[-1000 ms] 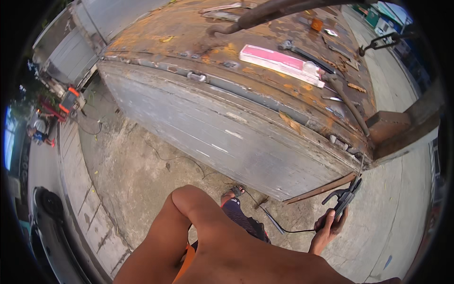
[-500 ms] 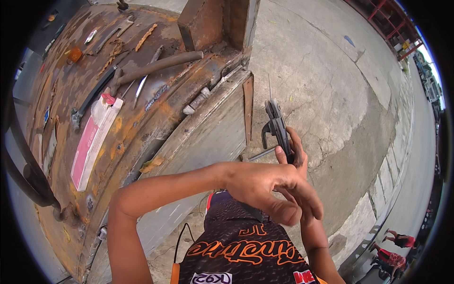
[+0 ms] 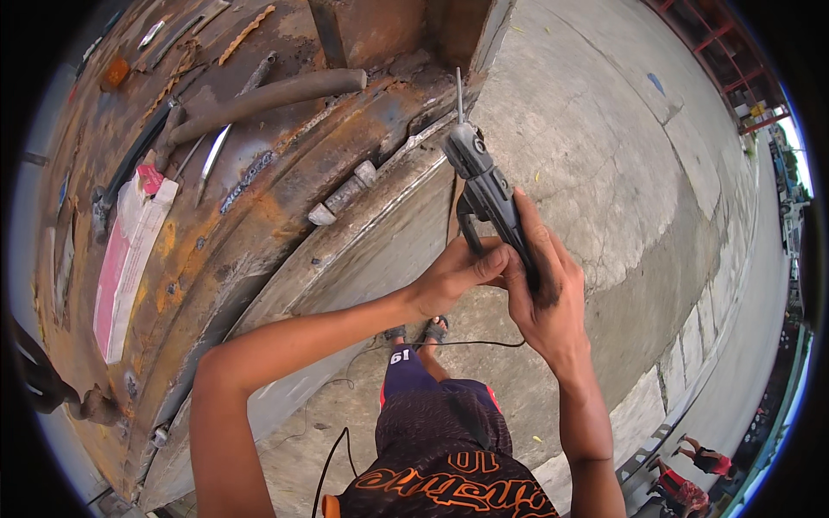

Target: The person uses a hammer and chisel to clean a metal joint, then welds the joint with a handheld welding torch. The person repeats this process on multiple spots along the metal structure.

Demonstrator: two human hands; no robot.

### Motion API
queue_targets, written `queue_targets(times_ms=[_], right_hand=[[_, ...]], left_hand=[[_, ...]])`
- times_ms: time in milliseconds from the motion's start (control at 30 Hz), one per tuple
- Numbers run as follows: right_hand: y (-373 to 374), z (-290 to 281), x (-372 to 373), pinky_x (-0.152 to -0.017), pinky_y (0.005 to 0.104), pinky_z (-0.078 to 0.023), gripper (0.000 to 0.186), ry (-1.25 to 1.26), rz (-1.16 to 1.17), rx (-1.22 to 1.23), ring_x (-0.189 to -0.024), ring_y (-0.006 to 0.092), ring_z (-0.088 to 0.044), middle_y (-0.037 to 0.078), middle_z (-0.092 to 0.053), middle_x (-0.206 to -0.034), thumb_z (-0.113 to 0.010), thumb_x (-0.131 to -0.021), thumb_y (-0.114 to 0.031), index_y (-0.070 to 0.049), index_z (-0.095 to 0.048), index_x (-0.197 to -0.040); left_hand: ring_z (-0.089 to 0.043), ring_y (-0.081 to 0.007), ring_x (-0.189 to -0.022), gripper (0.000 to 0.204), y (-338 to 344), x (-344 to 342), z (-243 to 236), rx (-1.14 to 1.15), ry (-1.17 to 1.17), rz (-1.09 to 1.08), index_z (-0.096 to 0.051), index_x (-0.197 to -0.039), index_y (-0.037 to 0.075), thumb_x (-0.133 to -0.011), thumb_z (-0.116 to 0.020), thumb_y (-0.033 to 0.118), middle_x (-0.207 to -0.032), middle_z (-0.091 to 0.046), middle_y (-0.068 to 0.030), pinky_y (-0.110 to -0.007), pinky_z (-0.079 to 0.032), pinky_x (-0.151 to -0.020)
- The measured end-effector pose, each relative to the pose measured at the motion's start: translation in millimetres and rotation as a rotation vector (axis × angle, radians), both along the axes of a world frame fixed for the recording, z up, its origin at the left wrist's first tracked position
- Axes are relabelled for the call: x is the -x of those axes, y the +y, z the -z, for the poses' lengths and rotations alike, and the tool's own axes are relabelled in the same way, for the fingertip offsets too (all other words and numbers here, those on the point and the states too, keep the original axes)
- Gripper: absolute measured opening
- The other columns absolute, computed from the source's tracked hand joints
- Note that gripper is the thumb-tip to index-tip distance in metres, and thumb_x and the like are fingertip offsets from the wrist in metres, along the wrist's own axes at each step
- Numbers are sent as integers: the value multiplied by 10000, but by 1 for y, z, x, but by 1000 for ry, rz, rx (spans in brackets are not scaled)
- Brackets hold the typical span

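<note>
Moved up since earlier frame: bare left hand [image 3: 453,281], now at black lever-handled electrode holder [image 3: 490,197] | far left, long pink-and-white box [image 3: 129,259] on rusty brown metal surface [image 3: 285,186] | left hand partly curled at lever [image 3: 466,223], grip unclear | holder over grey concrete [image 3: 604,164] | bare right hand [image 3: 553,302] closed around handle [image 3: 510,229]

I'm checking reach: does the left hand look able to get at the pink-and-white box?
Probably yes: nothing seems to stand between the left hand and the box, though that hand is occupied at the black holder.
</note>
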State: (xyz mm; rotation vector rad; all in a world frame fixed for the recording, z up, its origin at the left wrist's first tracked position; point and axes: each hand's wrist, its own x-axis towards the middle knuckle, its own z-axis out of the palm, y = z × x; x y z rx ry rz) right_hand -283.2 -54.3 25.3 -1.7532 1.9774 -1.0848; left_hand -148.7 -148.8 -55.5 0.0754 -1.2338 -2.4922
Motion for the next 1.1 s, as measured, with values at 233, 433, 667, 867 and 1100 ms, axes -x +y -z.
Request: queue_targets(times_ms=[233, 433, 667, 867, 1100], right_hand=[[-24, 6, 3, -643, 453, -522, 659, 75, -17, 32, -716, 365, -655, 171, -620, -901, -661, -931, -109, -165, -429, -1546], [-25, 7, -2, -633, 452, -524, 639, 98, -29, 14, -715, 371, -659, 176, -624, -898, -658, -952, -149, -155, -424, -1547], [-29, 14, -7, -627, 457, -528, 632, 73, -1, 20, -716, 376, -669, 183, -632, -896, -643, -968, -162, -159, -407, -1555], [-33, 13, -6, -642, 456, -533, 636, 84, -3, 23, -723, 374, -672, 180, -633, -896, -638, -972, -161, -164, -398, -1561], [-34, 12, -5, -610, 456, -516, 648, 117, 1, 8, -687, 359, -653, 163, -603, -857, -641, -970, -163, -165, -388, -1567]], left_hand=[[-621, -185, -1183, 607, 5, 0, -8, -197, -165, -67, -536, -1282, 46, -1040, -416, 591, -1231, -619, -84, -389, -526, -1004], [-648, -204, -1135, 641, 5, 0, -14, -321, -171, -125, -550, -1289, 58, -1024, -432, 630, -1187, -639, -91, -401, -531, -1024], [-665, -183, -1062, 640, 5, 1, -21, -394, -281, -151, -582, -1238, 118, -1015, -377, 683, -1132, -644, -74, -384, -556, -964], [-665, -175, -1031, 653, -1, 1, -26, -412, -311, -155, -592, -1234, 113, -1009, -387, 690, -1104, -647, -75, -371, -557, -942], [-625, -178, -1099, 764, -3, 2, -24, -394, -313, -112, -537, -1327, 86, -974, -385, 746, -1196, -599, -75, -368, -539, -933]])
